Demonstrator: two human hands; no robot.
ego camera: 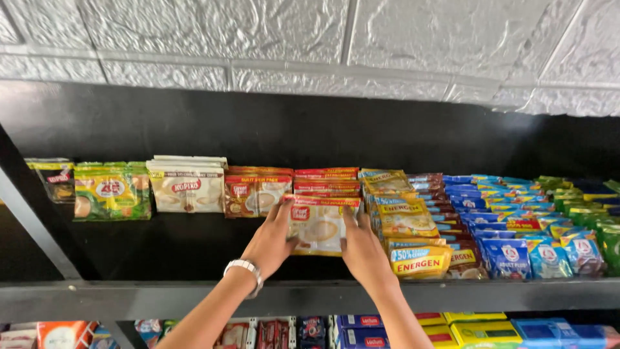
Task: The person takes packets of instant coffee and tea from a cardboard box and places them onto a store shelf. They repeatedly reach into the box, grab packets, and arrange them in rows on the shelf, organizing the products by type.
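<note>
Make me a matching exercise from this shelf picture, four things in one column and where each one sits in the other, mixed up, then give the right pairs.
Things:
1. cream and red sachet
2. watch
3. green packets
4. blue packets

Places:
A. on the left wrist
B. far left of the black shelf
C. between the left hand and the right hand
D. right part of the shelf, beside the yellow packets

Pairs: 1-C, 2-A, 3-B, 4-D
</note>
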